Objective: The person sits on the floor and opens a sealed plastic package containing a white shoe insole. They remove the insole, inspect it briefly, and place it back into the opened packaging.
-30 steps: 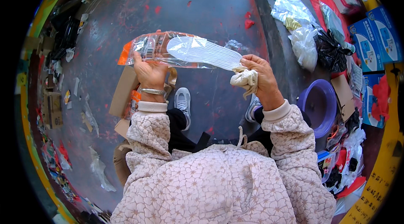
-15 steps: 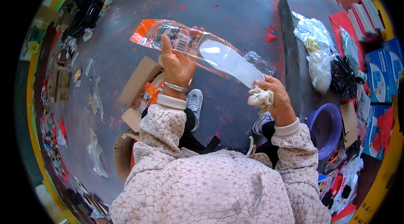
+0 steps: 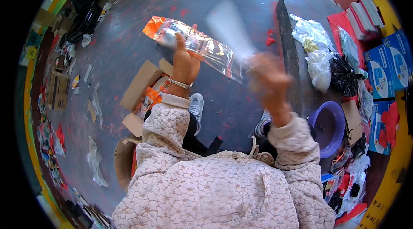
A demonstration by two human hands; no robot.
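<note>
My left hand [image 3: 186, 66] grips a clear plastic sleeve [image 3: 211, 52] with an orange end, thumb on top and fingers underneath. The sleeve slants down to the right, its lower end hanging past my hand. In my right hand [image 3: 271, 78], smeared by motion, is the lower end of a white insole [image 3: 230, 22]. The insole stands nearly upright, leaning left, behind the sleeve's far end, and is blurred too. Whether it touches the sleeve, I cannot tell.
An open cardboard box [image 3: 140, 85] with orange packets stands by my left shoe [image 3: 196, 108]. To the right are a purple basin [image 3: 329, 128], clear plastic bags [image 3: 316, 63], a black bag [image 3: 344, 76] and blue boxes [image 3: 380, 72]. Scraps litter the floor at left.
The insole, lying slanted along the sleeve before, has swung upright away from it in my right hand. That hand has moved left and up a little; the left still holds the sleeve.
</note>
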